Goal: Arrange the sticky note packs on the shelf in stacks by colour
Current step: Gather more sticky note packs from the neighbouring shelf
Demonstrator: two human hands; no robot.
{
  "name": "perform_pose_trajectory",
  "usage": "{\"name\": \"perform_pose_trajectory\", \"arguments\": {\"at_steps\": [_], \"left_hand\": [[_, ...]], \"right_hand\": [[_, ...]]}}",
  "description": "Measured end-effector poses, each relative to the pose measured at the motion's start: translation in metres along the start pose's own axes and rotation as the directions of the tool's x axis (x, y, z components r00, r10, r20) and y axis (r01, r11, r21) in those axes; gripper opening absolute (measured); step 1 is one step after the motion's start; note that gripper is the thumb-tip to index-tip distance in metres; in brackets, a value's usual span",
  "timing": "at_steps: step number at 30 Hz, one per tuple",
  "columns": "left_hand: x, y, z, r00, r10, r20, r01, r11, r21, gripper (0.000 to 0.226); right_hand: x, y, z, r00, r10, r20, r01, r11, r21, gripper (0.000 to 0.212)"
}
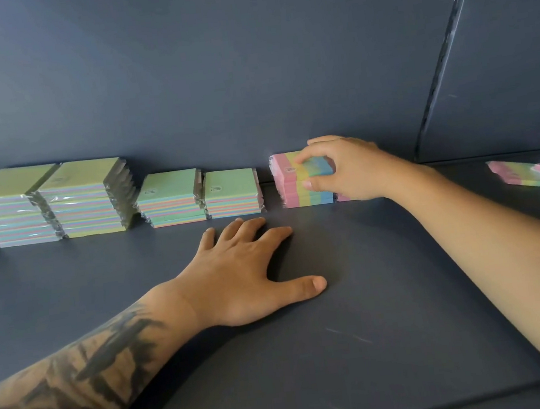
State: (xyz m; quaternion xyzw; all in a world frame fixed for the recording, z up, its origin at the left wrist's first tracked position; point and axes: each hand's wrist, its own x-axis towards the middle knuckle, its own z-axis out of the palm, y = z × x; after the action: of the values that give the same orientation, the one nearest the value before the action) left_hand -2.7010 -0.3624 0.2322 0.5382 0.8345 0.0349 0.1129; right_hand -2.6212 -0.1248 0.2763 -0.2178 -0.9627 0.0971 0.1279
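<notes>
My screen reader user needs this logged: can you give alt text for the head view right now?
The right hand grips the top pack of a pink-striped stack at the back of a dark shelf, while the left hand rests flat in front. Four green-topped stacks stand to the left; loose pink packs lie far right.

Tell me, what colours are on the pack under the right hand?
Pink, yellow, green and blue stripes on the top pack, seen from the head camera.

The scene is seen through a single wide-angle head-worn view, directed forward and down onto a dark blue-grey flat shelf board (362,345). Its matching back panel (211,59) is faced squarely at close range, filling the frame's upper half.
</notes>
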Motion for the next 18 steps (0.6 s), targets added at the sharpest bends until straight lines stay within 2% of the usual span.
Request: {"name": "perform_pose_trajectory", "arguments": {"at_steps": [3, 6, 8, 13, 18], "left_hand": [[0.0, 0.0, 0.0, 1.0, -0.004, -0.001, 0.004, 1.0, 0.001, 0.099], [0.0, 0.0, 0.0, 1.0, -0.003, -0.003, 0.003, 1.0, 0.011, 0.1], [0.0, 0.001, 0.0, 1.0, -0.005, -0.004, 0.005, 1.0, 0.011, 0.101], [0.0, 0.002, 0.0, 1.0, -0.007, -0.004, 0.007, 1.0, 0.014, 0.104], [0.0, 0.003, 0.0, 1.0, -0.008, -0.011, 0.008, 1.0, 0.01, 0.1]], "right_hand": [[-0.009, -0.005, 0.0, 1.0, 0.009, 0.007, -0.008, 0.994, -0.109, 0.065], [-0.025, -0.005, -0.001, 0.998, 0.027, -0.057, -0.033, 0.994, -0.108, 0.076], [-0.037, -0.005, 0.004, 0.996, 0.038, -0.08, -0.047, 0.992, -0.116, 0.081], [-0.045, 0.001, 0.018, 1.0, 0.029, 0.009, -0.026, 0.979, -0.203, 0.09], [-0.043, -0.003, 0.023, 0.999, 0.05, 0.013, -0.046, 0.971, -0.236, 0.094]]}}
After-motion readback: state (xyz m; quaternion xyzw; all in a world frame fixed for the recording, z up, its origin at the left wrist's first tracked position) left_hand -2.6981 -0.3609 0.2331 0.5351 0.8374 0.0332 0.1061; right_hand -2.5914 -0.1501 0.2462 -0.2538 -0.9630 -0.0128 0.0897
